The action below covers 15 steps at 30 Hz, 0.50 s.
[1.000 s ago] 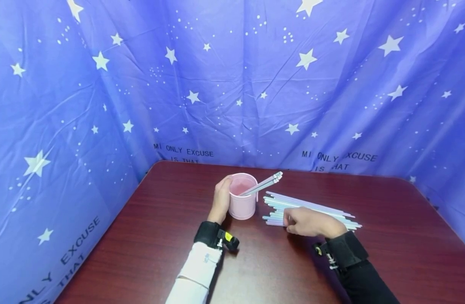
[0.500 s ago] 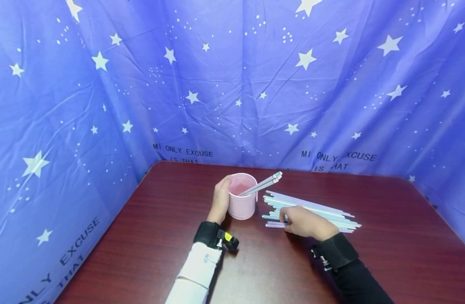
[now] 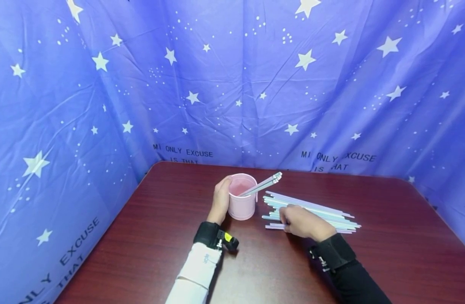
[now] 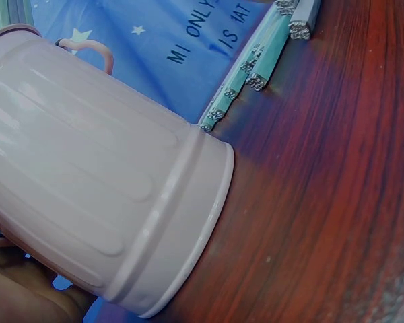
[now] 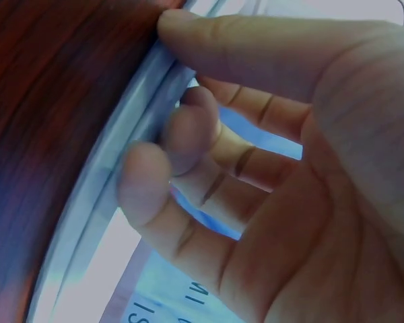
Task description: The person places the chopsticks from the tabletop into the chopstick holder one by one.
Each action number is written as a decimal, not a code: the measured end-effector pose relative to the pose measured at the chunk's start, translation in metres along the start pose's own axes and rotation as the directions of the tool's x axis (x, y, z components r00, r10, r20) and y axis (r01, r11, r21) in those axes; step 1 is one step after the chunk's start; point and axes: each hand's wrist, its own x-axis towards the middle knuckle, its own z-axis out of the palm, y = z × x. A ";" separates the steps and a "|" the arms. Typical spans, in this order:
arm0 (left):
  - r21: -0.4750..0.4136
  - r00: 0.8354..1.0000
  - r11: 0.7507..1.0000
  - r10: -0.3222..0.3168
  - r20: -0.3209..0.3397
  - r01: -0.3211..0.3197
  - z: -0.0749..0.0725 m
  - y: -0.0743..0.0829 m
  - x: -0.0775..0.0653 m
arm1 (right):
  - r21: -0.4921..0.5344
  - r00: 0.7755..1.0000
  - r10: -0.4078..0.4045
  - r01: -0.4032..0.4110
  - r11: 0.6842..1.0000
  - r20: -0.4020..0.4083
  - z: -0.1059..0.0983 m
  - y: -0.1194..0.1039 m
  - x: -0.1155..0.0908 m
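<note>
My left hand point(image 3: 220, 200) holds a pink cup point(image 3: 241, 207) by its left side, and the cup stands upright on the table. In the left wrist view the ribbed wall of the cup fills the left, with part of the hand at the lower corner. Several lilac and teal chopsticks point(image 3: 264, 184) lean out over the cup's right rim. My right hand point(image 3: 304, 221) is over a loose pile of chopsticks point(image 3: 320, 208). Its thumb and curled fingers pinch the pale chopsticks point(image 5: 91, 175) at the pile's near edge in the right wrist view.
The dark red wooden table point(image 3: 160, 261) has rounded far corners. A blue star-printed curtain point(image 3: 217, 84) hangs along its far and left sides. A small handle point(image 4: 87, 50) sticks out from the cup's side. A strapped camera point(image 3: 230, 241) sits at the left wrist.
My right hand has shifted slightly left along the pile's near edge. The nearest lilac chopsticks now lie a little apart from the others. The left hand and cup have stayed put.
</note>
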 end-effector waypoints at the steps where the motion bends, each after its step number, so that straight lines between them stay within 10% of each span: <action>1: -0.001 1.000 1.000 -0.010 0.000 0.010 0.000 0.000 0.000 | -0.004 1.000 -0.005 0.005 1.000 -0.009 0.001 0.000 0.000; 15: 0.017 0.995 0.995 -0.095 -0.019 0.096 0.006 0.023 -0.006 | -0.001 0.981 0.099 -0.101 0.995 -0.164 -0.025 -0.009 0.001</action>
